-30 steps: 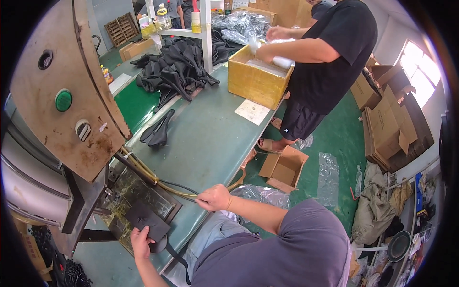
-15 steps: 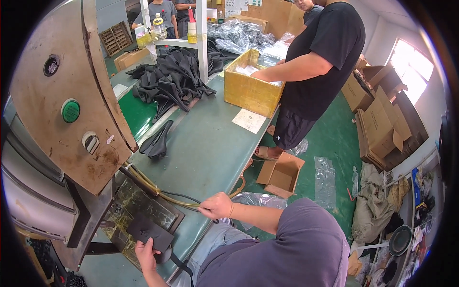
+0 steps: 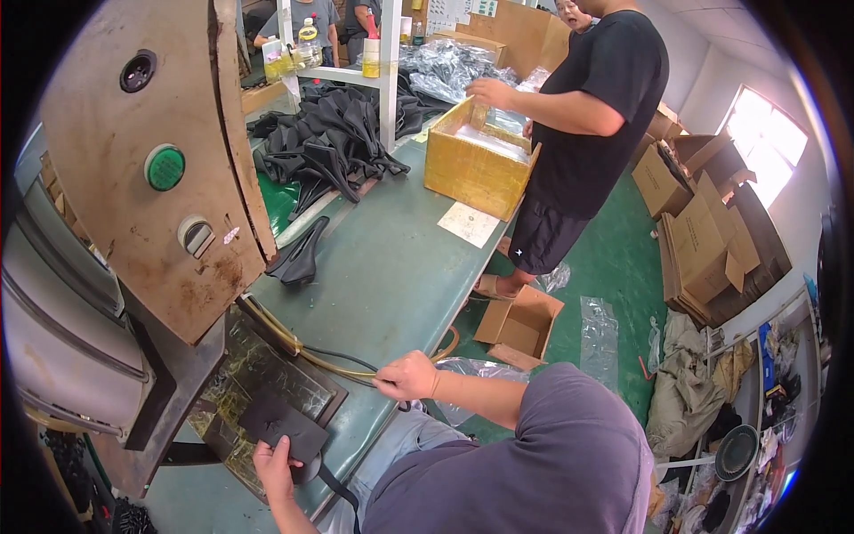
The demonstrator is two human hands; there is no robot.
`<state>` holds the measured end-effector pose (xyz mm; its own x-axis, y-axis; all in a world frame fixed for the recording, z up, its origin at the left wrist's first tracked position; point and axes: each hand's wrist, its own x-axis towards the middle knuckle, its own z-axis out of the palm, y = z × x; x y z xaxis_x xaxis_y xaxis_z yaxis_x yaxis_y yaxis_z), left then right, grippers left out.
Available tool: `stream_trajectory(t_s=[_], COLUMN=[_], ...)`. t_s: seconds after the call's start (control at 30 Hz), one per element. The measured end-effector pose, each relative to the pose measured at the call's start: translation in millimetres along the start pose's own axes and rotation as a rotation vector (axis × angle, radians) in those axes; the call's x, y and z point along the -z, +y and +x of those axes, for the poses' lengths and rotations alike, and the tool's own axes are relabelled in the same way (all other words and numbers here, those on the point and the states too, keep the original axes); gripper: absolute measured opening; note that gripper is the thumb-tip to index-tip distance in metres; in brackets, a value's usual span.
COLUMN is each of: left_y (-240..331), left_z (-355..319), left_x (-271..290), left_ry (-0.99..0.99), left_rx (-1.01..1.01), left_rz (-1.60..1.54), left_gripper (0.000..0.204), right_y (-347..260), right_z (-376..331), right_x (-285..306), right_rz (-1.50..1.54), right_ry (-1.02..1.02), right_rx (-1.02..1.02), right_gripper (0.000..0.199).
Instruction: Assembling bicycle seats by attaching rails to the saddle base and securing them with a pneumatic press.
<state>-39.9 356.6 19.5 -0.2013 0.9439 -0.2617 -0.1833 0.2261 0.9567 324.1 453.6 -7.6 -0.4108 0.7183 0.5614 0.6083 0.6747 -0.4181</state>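
Observation:
My left hand [image 3: 276, 463] pinches the near edge of a flat black rectangular piece [image 3: 283, 423], thumb on top and the other fingers mostly hidden. This piece lies over the machine's worn, tape-covered plate [image 3: 233, 378]. A black strap [image 3: 338, 489] trails beside it toward my lap. My right hand [image 3: 406, 377] is closed in a fist at the bench's near edge, where a black cable [image 3: 342, 358] and yellowish hoses [image 3: 307, 356] run up to it. A small dark end shows below the fist, but what it grips is hidden.
At left stands a machine housing [image 3: 133, 222] with a green button [image 3: 165, 167]. One black bicycle saddle [image 3: 301, 254] lies on the green bench [image 3: 374, 258], with a saddle pile [image 3: 329, 147] behind. A co-worker [image 3: 600, 116] stands at a yellow box [image 3: 476, 169]; an open carton [image 3: 519, 322] sits on the floor.
The co-worker's arm has risen out of the yellow box, the hand now above its rim. My view has shifted slightly; both my hands keep nearly the same place and grip.

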Motion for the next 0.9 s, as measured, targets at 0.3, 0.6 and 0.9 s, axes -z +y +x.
stream_trajectory(t_s=[0.3, 0.6, 0.9], left_y=[5, 9, 16], left_z=[-46, -70, -60], left_x=[-46, -72, -62], left_ry=[-0.065, -0.076, -0.192], left_rx=[0.035, 0.061, 0.030], left_rz=[0.022, -0.132, -0.384], left_gripper=[0.012, 0.013, 0.043], right_y=[-101, -126, -125], right_z=[44, 41, 52], right_x=[16, -13, -13], right_rz=[0.535, 1.217, 1.657], right_ry=[-0.108, -0.560, -0.605], right_rx=[-0.259, -0.648, -0.911], right_gripper=[0.033, 0.035, 0.031])
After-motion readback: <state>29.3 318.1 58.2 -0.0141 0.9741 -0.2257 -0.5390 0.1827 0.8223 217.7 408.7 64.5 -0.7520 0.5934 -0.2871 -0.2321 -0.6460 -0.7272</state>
